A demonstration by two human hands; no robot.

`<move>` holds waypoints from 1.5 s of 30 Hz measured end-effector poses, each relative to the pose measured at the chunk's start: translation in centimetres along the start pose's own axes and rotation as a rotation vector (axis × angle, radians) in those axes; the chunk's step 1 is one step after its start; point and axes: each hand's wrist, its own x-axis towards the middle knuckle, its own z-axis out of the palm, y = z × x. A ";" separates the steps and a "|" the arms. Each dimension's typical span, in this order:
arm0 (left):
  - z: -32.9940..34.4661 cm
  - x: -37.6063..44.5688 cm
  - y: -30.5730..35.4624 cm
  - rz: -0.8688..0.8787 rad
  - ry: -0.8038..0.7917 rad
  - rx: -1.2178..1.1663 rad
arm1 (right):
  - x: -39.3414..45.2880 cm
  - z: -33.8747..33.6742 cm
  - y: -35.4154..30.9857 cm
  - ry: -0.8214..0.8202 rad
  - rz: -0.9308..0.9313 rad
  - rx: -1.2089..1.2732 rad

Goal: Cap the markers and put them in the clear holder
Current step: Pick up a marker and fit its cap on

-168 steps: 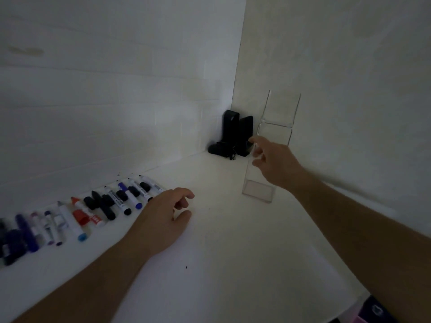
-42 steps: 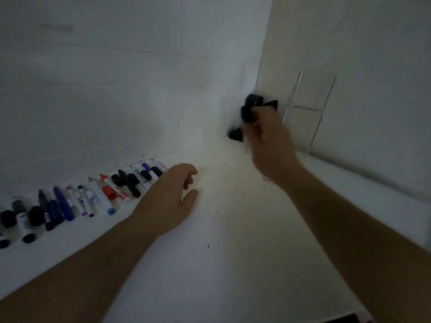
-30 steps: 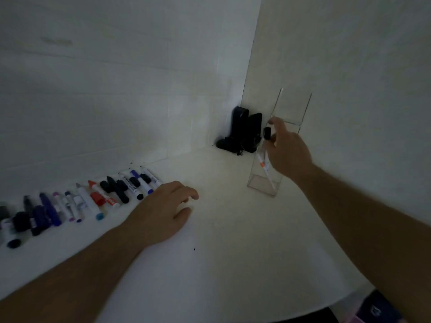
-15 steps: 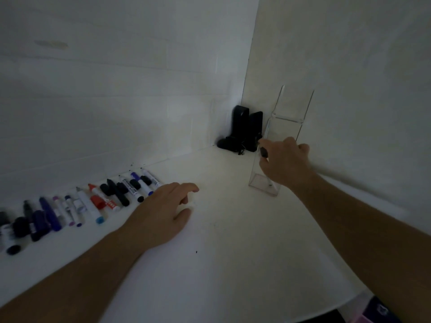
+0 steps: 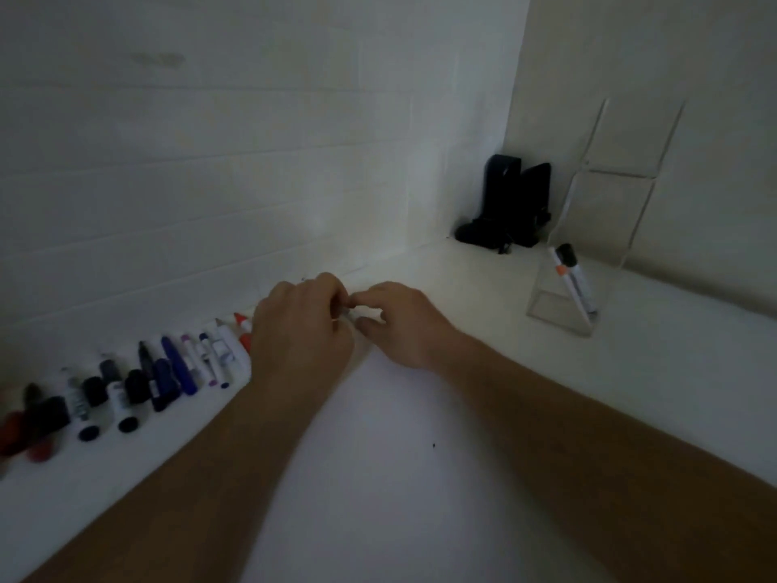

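My left hand and my right hand meet fingertip to fingertip at the right end of the marker row. Both have curled fingers and pinch a small white piece of a marker between them; most of it is hidden by the fingers. Several markers and loose caps, black, blue, purple and red, lie side by side along the wall on the left. The clear holder stands at the right, leaning towards the wall. One capped marker with a black cap and orange band leans inside it.
A black object sits in the far corner just left of the holder. White walls close off the back and the right side. The white tabletop stretches from my forearms to the near edge.
My right hand has let go of the marker in the holder and come left to meet my left hand. My left hand has lifted and curled its fingers at the row's right end.
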 end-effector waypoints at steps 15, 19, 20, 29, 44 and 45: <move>1.0 0.1 -1.8 -0.127 -0.080 0.022 | -2.7 -1.6 2.1 0.223 0.388 0.165; 1.2 0.5 -1.4 -0.174 -0.126 0.045 | -2.9 -2.3 2.4 0.217 0.355 0.309; 1.1 0.9 -1.2 -0.175 -0.156 0.068 | -2.9 -2.2 2.4 0.226 0.335 0.277; 2.4 9.3 -0.7 -0.226 -0.789 0.484 | -2.9 -1.7 3.4 0.257 0.317 0.333; 1.2 4.4 0.6 -0.140 -0.364 -0.357 | -2.7 -1.4 3.6 0.316 0.289 0.427; 0.7 3.3 0.8 -0.192 -0.321 -0.470 | -2.7 -1.3 3.5 0.308 0.287 0.424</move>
